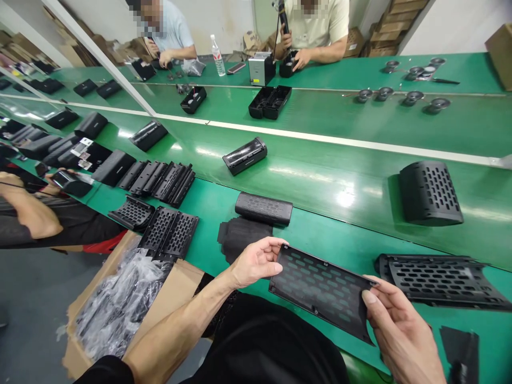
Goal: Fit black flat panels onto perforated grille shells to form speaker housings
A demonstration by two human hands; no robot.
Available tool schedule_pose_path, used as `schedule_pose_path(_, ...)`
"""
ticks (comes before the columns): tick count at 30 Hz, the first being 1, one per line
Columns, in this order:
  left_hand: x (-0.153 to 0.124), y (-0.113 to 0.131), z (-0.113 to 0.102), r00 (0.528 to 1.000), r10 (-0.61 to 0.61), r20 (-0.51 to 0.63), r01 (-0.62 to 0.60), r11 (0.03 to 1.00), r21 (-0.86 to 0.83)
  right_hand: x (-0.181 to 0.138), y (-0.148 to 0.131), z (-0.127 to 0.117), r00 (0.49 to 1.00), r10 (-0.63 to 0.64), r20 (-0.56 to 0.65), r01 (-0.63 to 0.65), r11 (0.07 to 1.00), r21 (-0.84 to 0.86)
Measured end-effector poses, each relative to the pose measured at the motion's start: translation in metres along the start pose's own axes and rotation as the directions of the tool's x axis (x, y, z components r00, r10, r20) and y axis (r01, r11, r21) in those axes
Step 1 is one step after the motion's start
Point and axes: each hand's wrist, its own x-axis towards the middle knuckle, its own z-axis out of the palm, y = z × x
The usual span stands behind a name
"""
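Observation:
A black slotted speaker grille panel (320, 290) is held tilted above the green bench, its long side running between my hands. My left hand (258, 261) pinches its left end, thumb on the near face. On the right end, my right hand (394, 317) grips with the thumb on top and fingers behind. Dark mesh cloth seems to cover the slots, and green shows through it. Beyond my left hand lie a stack of black cloth sheets (236, 240) and a curved black grille cover (264, 208). More slotted panels (440, 280) lie behind my right hand.
A cardboard box (164, 314) of plastic-wrapped parts stands at lower left. Slotted panels (170, 232) rest beside it. Speaker housings (430, 192) sit on the green conveyor (320, 176). Two people work across the line, and another person's arm (32, 213) is at left.

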Motion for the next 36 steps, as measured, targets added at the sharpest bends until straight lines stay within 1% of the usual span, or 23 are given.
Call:
schedule_pose_path(7,0.001,-0.001,0.000,1.000,-0.007,-0.007,0.007,1.000,-0.004,0.002,0.003,-0.001,1.000,-0.004,0.004,0.004,1.000,-0.010)
schedule_pose_path(18,0.002,0.004,0.003,0.999,0.006,0.037,-0.005,1.000,-0.025,0.004,0.004,0.001,1.000,-0.005,-0.023,0.005,1.000,-0.020)
schedule_pose_path(20,0.002,0.004,0.002,1.000,-0.002,0.024,0.002,1.000,-0.020,0.004,0.003,0.001,1.000,0.003,-0.028,-0.003,1.000,-0.014)
schedule_pose_path(23,0.002,0.002,0.002,1.000,-0.024,0.001,0.024,0.999,-0.041,0.003,0.001,0.002,0.997,0.072,-0.020,-0.072,0.997,0.011)
schedule_pose_path(26,0.003,0.001,0.002,0.998,-0.049,-0.030,0.046,0.994,-0.095,0.004,-0.002,0.006,0.989,0.148,0.004,-0.148,0.984,0.102)
schedule_pose_path(28,0.004,0.000,0.003,0.996,-0.068,-0.061,0.060,0.990,-0.131,0.006,-0.005,0.010,0.983,0.183,0.002,-0.180,0.967,0.179)
schedule_pose_path(30,0.005,0.000,0.004,0.992,-0.087,-0.088,0.073,0.986,-0.153,0.008,-0.007,0.012,0.977,0.211,-0.001,-0.206,0.953,0.221)
schedule_pose_path(33,0.005,0.000,0.004,0.990,-0.093,-0.106,0.076,0.985,-0.155,0.009,-0.007,0.012,0.977,0.212,-0.001,-0.207,0.956,0.208)
schedule_pose_path(36,0.005,-0.001,0.003,0.991,-0.075,-0.107,0.059,0.987,-0.152,0.009,-0.003,0.009,0.984,0.177,0.001,-0.174,0.971,0.164)
